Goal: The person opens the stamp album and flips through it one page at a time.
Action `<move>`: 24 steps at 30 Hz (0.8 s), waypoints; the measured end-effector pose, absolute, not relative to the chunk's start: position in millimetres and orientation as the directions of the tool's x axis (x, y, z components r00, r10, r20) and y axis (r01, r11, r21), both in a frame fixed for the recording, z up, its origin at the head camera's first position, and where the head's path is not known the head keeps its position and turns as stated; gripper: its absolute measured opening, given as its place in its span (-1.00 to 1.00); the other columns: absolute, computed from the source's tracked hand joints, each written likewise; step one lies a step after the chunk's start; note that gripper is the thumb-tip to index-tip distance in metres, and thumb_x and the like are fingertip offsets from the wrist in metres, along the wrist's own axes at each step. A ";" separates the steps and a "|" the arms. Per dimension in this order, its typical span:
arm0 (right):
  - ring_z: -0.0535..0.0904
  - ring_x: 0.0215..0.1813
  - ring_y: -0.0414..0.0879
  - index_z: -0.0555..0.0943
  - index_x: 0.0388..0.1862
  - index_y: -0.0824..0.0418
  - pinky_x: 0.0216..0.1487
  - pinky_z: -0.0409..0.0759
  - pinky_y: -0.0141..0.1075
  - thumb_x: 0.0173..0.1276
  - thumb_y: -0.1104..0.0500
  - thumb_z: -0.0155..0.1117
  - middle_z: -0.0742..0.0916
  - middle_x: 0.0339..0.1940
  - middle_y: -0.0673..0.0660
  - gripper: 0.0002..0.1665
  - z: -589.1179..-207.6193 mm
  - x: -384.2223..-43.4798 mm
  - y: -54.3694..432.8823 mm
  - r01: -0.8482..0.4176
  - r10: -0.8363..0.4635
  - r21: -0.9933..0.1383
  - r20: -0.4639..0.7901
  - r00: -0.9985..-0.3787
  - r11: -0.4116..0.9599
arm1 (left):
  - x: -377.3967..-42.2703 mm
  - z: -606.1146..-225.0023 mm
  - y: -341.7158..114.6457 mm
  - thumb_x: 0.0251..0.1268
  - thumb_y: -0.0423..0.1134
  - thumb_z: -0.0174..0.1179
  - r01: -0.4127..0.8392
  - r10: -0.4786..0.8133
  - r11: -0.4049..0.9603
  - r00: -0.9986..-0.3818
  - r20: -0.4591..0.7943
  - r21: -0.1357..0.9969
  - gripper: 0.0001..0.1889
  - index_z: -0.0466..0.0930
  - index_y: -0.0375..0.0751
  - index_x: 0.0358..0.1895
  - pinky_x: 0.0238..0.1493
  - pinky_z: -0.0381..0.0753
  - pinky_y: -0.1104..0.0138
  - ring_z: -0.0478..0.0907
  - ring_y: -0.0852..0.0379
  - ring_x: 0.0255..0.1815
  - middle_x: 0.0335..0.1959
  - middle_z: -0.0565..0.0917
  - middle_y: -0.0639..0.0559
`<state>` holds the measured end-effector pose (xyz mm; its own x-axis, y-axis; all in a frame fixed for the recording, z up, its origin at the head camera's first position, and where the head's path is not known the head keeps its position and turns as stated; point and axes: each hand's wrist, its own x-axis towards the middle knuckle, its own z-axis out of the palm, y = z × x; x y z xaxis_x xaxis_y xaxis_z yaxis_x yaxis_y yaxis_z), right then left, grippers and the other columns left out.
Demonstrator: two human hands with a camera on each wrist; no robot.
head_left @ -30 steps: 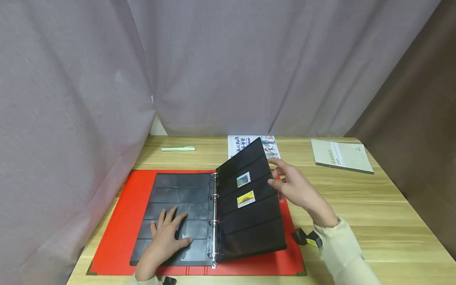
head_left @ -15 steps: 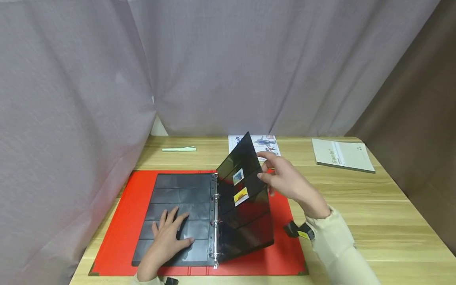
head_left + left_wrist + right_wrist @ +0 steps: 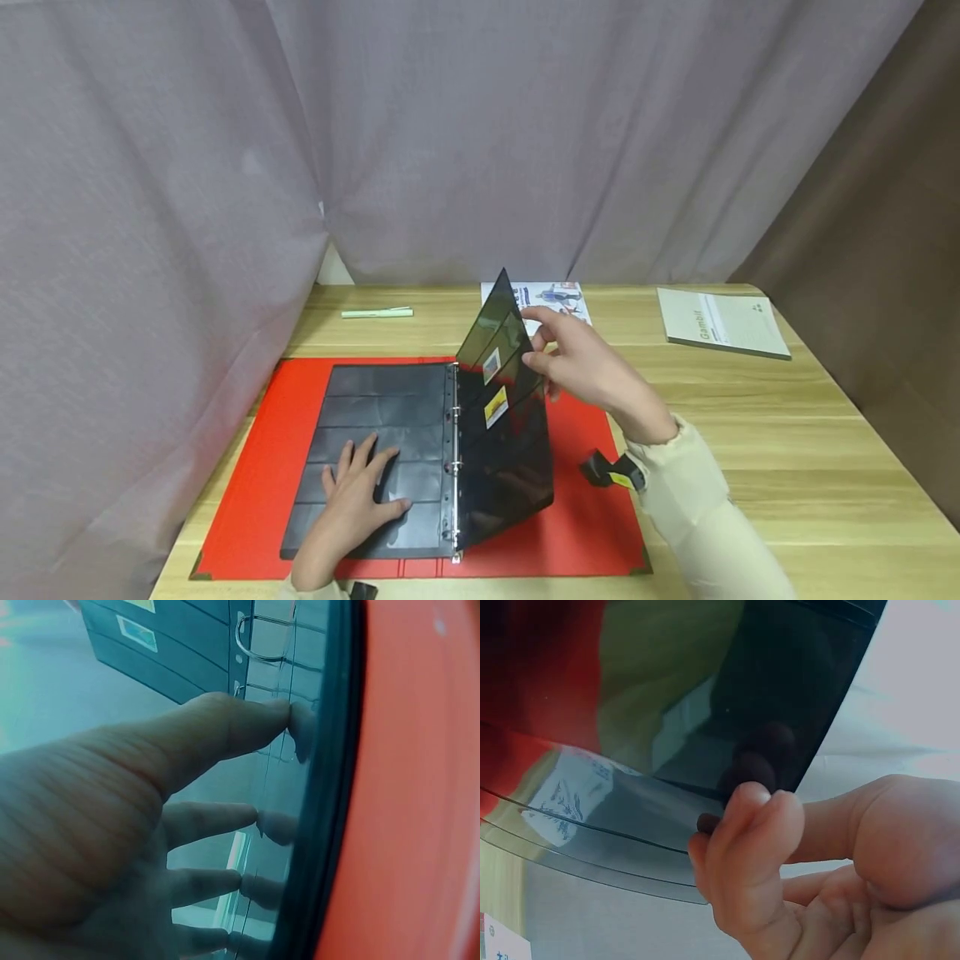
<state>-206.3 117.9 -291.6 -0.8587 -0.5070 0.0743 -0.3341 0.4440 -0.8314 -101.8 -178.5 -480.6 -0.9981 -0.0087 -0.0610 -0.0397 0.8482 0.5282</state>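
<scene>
A red ring binder (image 3: pixel 232 500) lies spread on the table, with black pocket pages on its metal rings (image 3: pixel 455 462). My left hand (image 3: pixel 348 504) rests on the left page (image 3: pixel 386 383), fingers spread; the left wrist view shows its fingertips touching the glossy surface. With thumb and fingers my right hand (image 3: pixel 592 371) pinches the outer edge of the raised right page (image 3: pixel 510 475), which stands steeply tilted. Two stamps sit in that page's pockets, a bluish stamp (image 3: pixel 491 367) above a yellow stamp (image 3: pixel 497 407). In the right wrist view several page layers (image 3: pixel 630 840) fan apart beside the fingers.
Behind the binder lies a pale green pen (image 3: pixel 377 312). An illustrated booklet (image 3: pixel 558 298) is partly hidden by the raised page. A grey-green book (image 3: pixel 723 321) lies at the back right. Grey curtain (image 3: pixel 480 142) hangs along the table's far edge.
My right hand has moved left, lifting the stamp page from a low slant to a steeper tilt. The left hand has stayed in place on the left page.
</scene>
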 end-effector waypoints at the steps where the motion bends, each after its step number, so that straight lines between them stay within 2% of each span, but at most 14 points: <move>1: 0.57 -0.70 -0.01 0.25 0.46 0.52 -0.58 0.62 -0.16 0.37 0.49 0.13 0.56 -0.38 0.22 -0.32 -291.1 -207.0 116.1 -0.339 -0.510 -0.827 0.075 -0.857 0.448 | -102.3 -480.5 -178.6 -0.06 -0.05 0.60 -0.042 -0.009 0.848 -0.998 -0.065 0.528 -0.20 0.53 -0.18 0.33 0.25 -0.21 -0.56 -0.05 -0.56 0.50 0.49 0.24 -0.40; 5: 0.56 -0.71 -0.05 0.26 0.45 0.52 -0.55 0.63 -0.14 0.36 0.47 0.14 0.59 -0.39 0.20 -0.33 -290.2 -208.5 108.6 -0.349 -0.510 -0.806 0.069 -0.858 0.479 | -101.6 -479.2 -180.4 -0.03 -0.09 0.59 -0.043 -0.001 0.845 -0.997 -0.079 0.533 -0.22 0.51 -0.19 0.33 0.25 -0.20 -0.56 -0.04 -0.56 0.50 0.49 0.24 -0.41; 9: 0.56 -0.71 -0.09 0.27 0.46 0.50 -0.51 0.63 -0.16 0.35 0.45 0.16 0.60 -0.40 0.18 -0.31 -286.9 -208.4 100.6 -0.358 -0.512 -0.782 0.059 -0.857 0.509 | -97.7 -471.3 -182.8 0.08 -0.13 0.53 -0.011 0.016 0.832 -0.999 -0.043 0.555 -0.28 0.49 -0.23 0.34 0.24 -0.11 -0.57 0.06 -0.54 0.48 0.47 0.27 -0.43; 15: 0.58 -0.69 -0.08 0.22 0.50 0.47 -0.45 0.63 -0.20 0.35 0.43 0.17 0.63 -0.45 0.15 -0.26 -279.1 -208.4 87.4 -0.364 -0.537 -0.771 0.035 -0.843 0.522 | -97.4 -440.6 -177.6 0.30 -0.18 0.38 0.112 0.048 0.778 -0.992 0.120 0.618 -0.36 0.42 -0.32 0.39 0.19 0.25 -0.46 0.34 -0.45 0.37 0.44 0.33 -0.43; 20: 0.59 -0.69 -0.06 0.19 0.51 0.45 -0.47 0.65 -0.13 0.33 0.45 0.13 0.65 -0.44 0.19 -0.24 -277.0 -208.0 78.6 -0.346 -0.538 -0.787 0.021 -0.843 0.511 | -103.3 -408.4 -163.5 0.39 -0.16 0.31 0.247 0.059 0.694 -0.956 0.289 0.677 -0.42 0.41 -0.25 0.40 0.15 0.48 -0.26 0.49 -0.30 0.27 0.38 0.46 -0.25; 24: 0.60 -0.69 -0.05 0.17 0.52 0.42 -0.48 0.65 -0.12 0.33 0.45 0.13 0.68 -0.44 0.23 -0.22 -275.5 -207.0 69.8 -0.338 -0.541 -0.792 0.012 -0.841 0.508 | -105.8 -381.6 -145.9 0.43 -0.10 0.28 0.279 0.039 0.565 -0.949 0.313 0.777 -0.51 0.46 -0.13 0.35 0.06 0.62 -0.09 0.57 -0.15 0.21 0.31 0.54 -0.06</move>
<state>-207.0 69.8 -275.5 -0.8412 -0.5407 0.0116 -0.3375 0.5081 -0.7924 -105.8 -145.9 -381.6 -0.9491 0.0390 0.3127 0.2791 0.5648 0.7766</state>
